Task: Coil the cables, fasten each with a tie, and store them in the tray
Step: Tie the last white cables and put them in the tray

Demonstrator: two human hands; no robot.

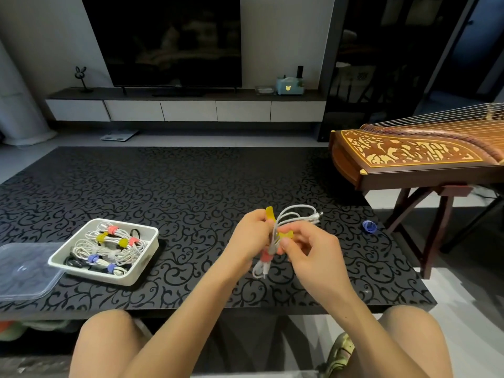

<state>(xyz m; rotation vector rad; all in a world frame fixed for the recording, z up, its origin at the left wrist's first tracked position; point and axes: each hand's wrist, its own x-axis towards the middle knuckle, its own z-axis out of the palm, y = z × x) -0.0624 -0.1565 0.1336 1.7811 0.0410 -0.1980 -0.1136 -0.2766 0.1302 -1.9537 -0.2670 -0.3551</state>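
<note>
A coiled white cable is held above the black patterned table, right of centre. My left hand grips the coil's middle together with a yellow tie whose end sticks up. My right hand pinches the other end of the yellow tie by the coil. A pink tie wraps the coil's lower part, and white plug ends hang below it. The white tray stands at the left and holds several tied white cables with pink, yellow and blue ties.
A clear plastic lid lies left of the tray. A blue tie lies on the table at the right. A wooden zither on a stand is at the far right. My knees are under the table's near edge.
</note>
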